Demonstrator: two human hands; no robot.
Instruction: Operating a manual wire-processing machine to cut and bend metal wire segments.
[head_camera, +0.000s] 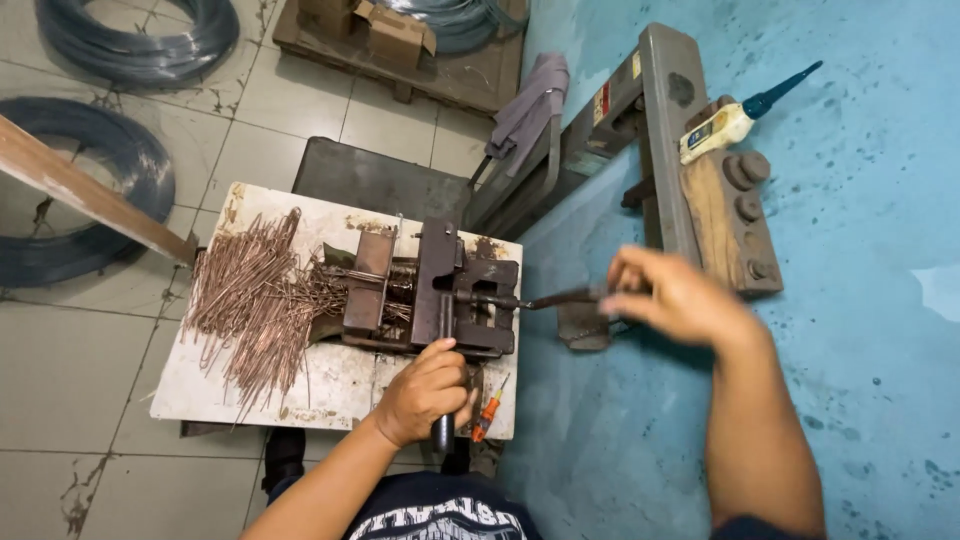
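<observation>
The left hand (425, 390) was closed around the dark vertical handle (443, 425) at the 6 o'clock side of the small metal bending jig (440, 290); its fingers were wrapped tight about the handle, probably so that the lever could be pulled with some force; the lower end of the handle showed below the fist. The right hand (675, 300) was at 3 o'clock of the jig, at the outer end of the horizontal crank rod (530, 298); its fingers were curled together over the rod's end, though the hand was a little blurred and I cannot tell how firmly they pressed.

The jig stood on a worn white desk (330, 385), near its 3 o'clock edge, so both hands could reach it without stretching; at 9 o'clock of the jig lay a loose heap of copper-coloured wire pieces (255, 300), some of them reaching into the jig's frame, seemingly kept close for feeding. A small orange screwdriver (490, 410) lay on the desk just beside the left hand, at its 3 o'clock.

At 1 o'clock a grey metal machine (660, 150) leaned over the blue floor (860, 350), with a glue bottle (735, 115) resting on its wooden block; coils of dark wire (90, 200) lay on the tiled floor at 10 o'clock.
</observation>
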